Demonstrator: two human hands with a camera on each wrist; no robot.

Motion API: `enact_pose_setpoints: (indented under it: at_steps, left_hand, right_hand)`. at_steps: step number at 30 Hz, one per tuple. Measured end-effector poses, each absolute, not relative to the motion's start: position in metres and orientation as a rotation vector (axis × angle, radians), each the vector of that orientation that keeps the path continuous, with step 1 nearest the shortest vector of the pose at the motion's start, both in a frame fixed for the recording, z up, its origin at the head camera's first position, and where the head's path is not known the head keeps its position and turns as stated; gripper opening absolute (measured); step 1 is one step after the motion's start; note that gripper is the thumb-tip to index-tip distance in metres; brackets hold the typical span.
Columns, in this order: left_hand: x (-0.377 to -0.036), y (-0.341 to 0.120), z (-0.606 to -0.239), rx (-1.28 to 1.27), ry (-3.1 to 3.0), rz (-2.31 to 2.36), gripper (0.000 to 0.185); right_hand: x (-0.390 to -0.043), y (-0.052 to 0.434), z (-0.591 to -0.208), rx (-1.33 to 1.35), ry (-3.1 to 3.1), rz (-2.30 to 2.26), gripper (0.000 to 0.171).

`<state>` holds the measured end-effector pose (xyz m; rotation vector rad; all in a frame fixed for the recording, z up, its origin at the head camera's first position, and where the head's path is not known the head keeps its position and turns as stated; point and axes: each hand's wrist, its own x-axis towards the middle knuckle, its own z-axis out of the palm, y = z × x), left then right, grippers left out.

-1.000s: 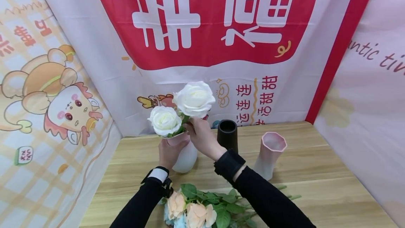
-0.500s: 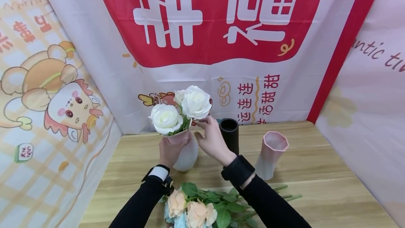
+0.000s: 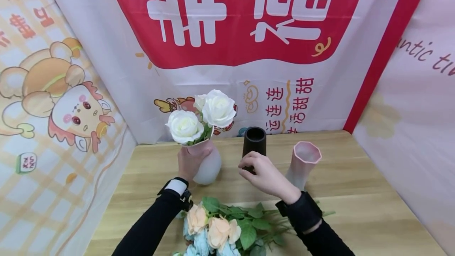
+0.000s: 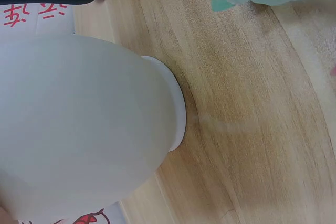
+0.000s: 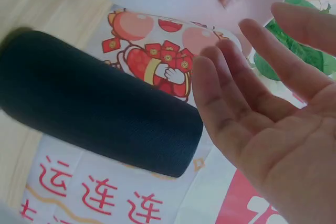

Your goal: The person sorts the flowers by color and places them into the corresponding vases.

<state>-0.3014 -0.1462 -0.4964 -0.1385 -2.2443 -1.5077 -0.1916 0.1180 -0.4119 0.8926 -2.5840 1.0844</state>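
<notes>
White roses [image 3: 217,108] stand in a rounded vase [image 3: 207,168] that is pink at the neck and white below. My left hand [image 3: 188,162] grips this vase at its neck. In the left wrist view the vase's white body [image 4: 79,124] fills the left side, its base at the wooden table. My right hand [image 3: 264,173] is in front of the black vase [image 3: 255,141] and holds nothing. The right wrist view shows that hand [image 5: 278,108] with its fingers loosely bent, beside the black vase [image 5: 100,103].
A pink and white fluted vase [image 3: 305,161] stands at the right. Peach roses [image 3: 217,230], light blue flowers [image 3: 199,244] and green leaves [image 3: 249,234] lie at the table's front. Printed cloths [image 3: 199,78] hang behind the wooden table [image 3: 341,169] and at both sides.
My right hand has let go of the white roses and moved right and toward me, in front of the black vase. The left hand stays on the rounded vase.
</notes>
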Motion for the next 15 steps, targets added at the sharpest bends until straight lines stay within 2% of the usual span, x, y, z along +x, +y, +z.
enact_pose_setpoints:
  at_steps: [9,15]
  left_hand:
    - [-0.306,-0.151,-0.481,-0.200,-2.369,-1.487,0.085]
    - [-0.295,-0.154,-0.468,-0.319,-2.407,-1.583,0.076]
  right_hand:
    - [-0.161,0.162,-0.449,0.973,-2.794,0.883,0.008]
    - [-0.142,0.185,-0.476,1.013,-2.840,0.707,0.006]
